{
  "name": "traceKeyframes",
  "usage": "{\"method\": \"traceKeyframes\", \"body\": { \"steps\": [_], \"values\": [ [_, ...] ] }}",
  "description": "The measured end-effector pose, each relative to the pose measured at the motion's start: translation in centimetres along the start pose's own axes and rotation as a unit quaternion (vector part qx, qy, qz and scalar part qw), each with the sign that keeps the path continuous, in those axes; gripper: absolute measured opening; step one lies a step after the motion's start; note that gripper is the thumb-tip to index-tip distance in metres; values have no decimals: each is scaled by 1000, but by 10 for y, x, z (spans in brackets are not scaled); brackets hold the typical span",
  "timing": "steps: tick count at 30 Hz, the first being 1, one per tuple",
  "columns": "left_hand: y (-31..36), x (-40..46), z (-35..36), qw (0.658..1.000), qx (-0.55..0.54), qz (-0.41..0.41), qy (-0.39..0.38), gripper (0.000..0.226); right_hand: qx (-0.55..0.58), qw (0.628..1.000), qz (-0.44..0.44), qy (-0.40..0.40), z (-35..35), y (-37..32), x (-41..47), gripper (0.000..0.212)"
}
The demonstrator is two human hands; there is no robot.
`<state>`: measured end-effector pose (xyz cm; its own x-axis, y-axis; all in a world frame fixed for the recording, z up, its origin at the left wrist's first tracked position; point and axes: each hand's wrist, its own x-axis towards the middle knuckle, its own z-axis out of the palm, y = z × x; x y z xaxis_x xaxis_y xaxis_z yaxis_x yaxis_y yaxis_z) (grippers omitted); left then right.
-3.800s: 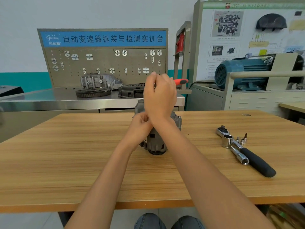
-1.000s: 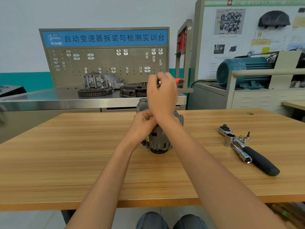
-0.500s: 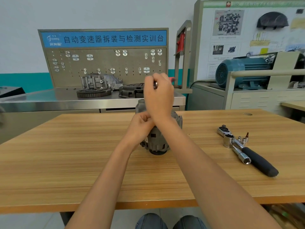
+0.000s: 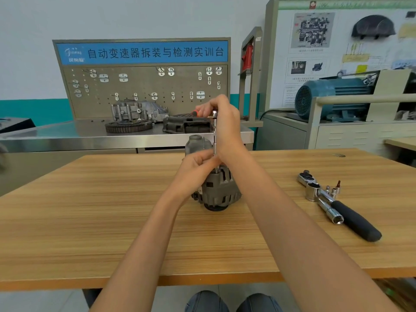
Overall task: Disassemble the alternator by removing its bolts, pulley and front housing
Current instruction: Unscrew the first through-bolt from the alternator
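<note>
The alternator (image 4: 217,188) stands on end near the middle of the wooden surface (image 4: 90,221), with a slim driver (image 4: 215,140) rising straight above it onto a bolt that is hidden. To loosen that bolt cleanly, I judge the shaft should stay plumb over it, with steady downward pressure so the tip does not slip. The right hand (image 4: 221,122) curls round the red-handled top of the driver above the alternator; the left hand (image 4: 198,168) pinches the shaft's lower end against the alternator's upper edge.
</note>
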<state>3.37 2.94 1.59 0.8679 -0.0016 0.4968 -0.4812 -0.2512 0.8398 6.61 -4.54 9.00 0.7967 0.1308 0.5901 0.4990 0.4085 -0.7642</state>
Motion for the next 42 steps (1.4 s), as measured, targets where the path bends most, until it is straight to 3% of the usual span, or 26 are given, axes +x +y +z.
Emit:
{"method": "traceKeyframes", "body": {
  "steps": [4,9,16,20,24,26,30,34,38,42],
  "values": [
    [-2,0,-1,1000,21,-11,16,37,-120,981,-134,73,6,10,-8,34],
    [-5,3,-2,998,27,-35,33,16,-280,918,-240,143,12,15,-10,36],
    [0,1,-1,1000,-2,-9,11,38,-148,979,-122,74,7,8,-6,33],
    [1,1,-2,1000,-11,-8,-9,19,-46,998,-32,12,3,1,-1,38],
    [2,-1,-1,1000,-8,9,-15,23,-52,996,-60,36,3,5,-2,37],
    [2,-3,-1,1000,-6,10,-5,38,-135,980,-129,64,6,11,-6,33],
    [-2,-1,-2,1000,10,-11,19,46,-326,899,-252,151,12,18,-10,27],
    [0,0,0,1000,-5,-16,16,28,-256,942,-183,116,11,14,-7,35],
    [2,0,-1,1000,-19,1,-4,32,-147,980,-111,69,7,7,-6,38],
    [3,-1,-1,1000,-9,6,-14,29,-74,994,-71,31,4,3,-4,39]
  ]
}}
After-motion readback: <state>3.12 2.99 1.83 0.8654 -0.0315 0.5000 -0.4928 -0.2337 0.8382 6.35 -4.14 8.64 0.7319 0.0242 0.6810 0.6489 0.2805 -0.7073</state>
